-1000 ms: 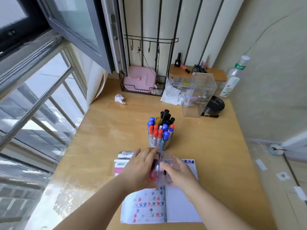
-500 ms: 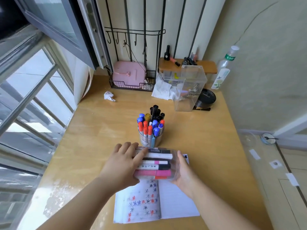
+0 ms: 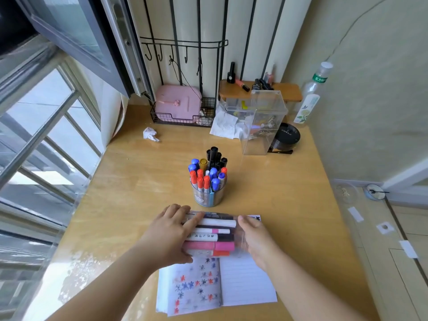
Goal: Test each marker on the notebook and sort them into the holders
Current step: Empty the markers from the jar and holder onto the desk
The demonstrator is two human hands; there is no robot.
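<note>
Cradling marker bundle [image 3: 212, 235], both hands.

notebook [image 3: 245, 283] top hidden, right fingers [image 3: 243, 222] blurred

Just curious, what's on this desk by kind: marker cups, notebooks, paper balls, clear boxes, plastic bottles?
Marker cups: 2, the standing cup and the lying cup
Notebook: 1
Crumpled paper ball: 1
Clear box: 1
Plastic bottle: 1
Total: 6
</note>
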